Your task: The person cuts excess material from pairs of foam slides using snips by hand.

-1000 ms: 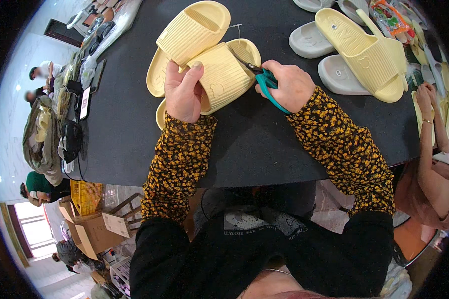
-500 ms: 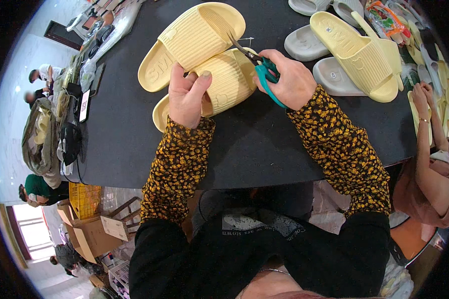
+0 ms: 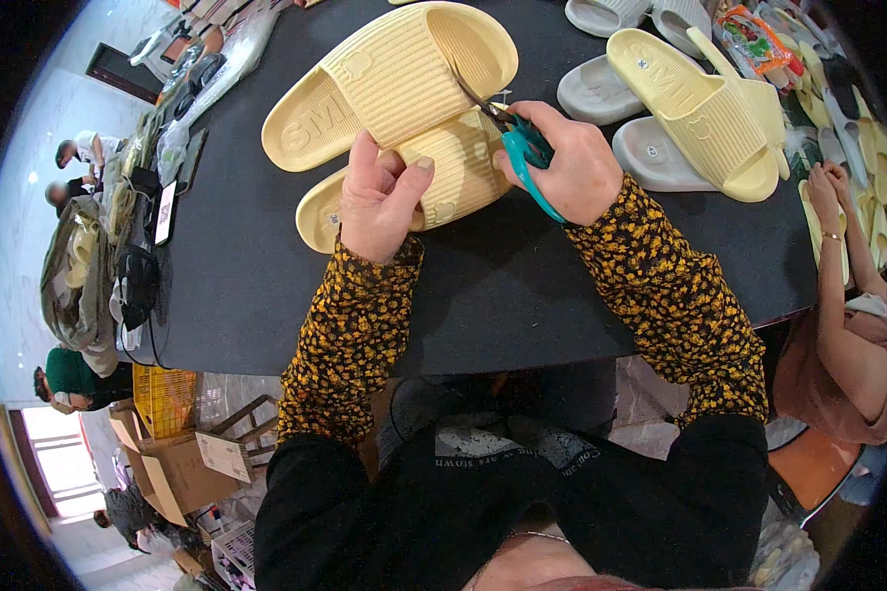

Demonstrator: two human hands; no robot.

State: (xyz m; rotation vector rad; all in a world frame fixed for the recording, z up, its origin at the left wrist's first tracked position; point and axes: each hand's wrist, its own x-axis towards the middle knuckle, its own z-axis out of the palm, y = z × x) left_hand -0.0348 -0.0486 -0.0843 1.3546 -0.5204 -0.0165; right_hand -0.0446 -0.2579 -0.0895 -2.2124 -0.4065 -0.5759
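Note:
A pair of pale yellow slide slippers is in front of me, the upper slipper (image 3: 404, 79) partly over the lower slipper (image 3: 455, 165). My left hand (image 3: 382, 205) grips them at the strap edges, thumb and fingers bent round the rubber. In my right hand (image 3: 579, 169) is a pair of scissors (image 3: 524, 163) with teal handles. Their dark blades are spread and point up and left, close to the slippers' right-hand ends. A small pale tag or thread end shows beside the blades; its exact contact with them cannot be made out.
Grey slippers (image 3: 650, 148) lie to the right, with another yellow pair (image 3: 695, 108) stacked over them. Farther right are an orange packet (image 3: 754, 39) and a co-worker's hands (image 3: 826, 187) at more slippers. A phone (image 3: 167, 211) and a bag (image 3: 74, 261) lie along the left edge.
The yellow slippers have tilted and come slightly up, their right-hand ends shifting right. The scissors stay beside them, and my left hand has moved slightly right.

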